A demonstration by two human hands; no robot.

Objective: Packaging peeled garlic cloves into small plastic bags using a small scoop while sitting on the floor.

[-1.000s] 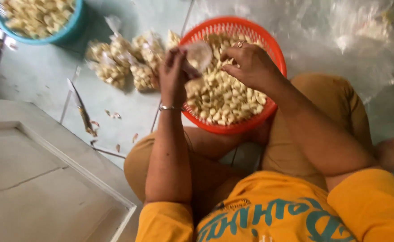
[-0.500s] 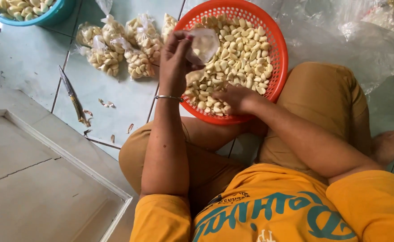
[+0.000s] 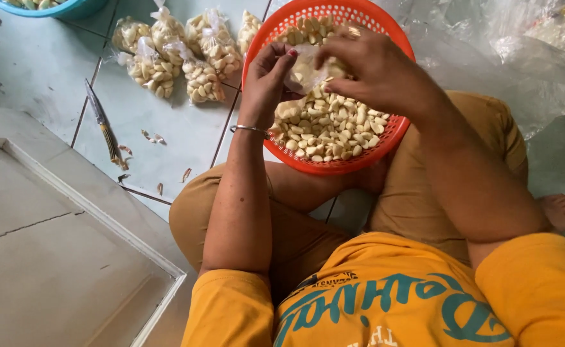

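Both hands [image 3: 324, 71] pinch small bag [image 3: 303, 72].

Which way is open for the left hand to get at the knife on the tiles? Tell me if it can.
Probably yes. The left hand pinches a small clear bag over the orange basket, so it is busy, but only bare tile and a few peel scraps lie between it and the knife on that side.
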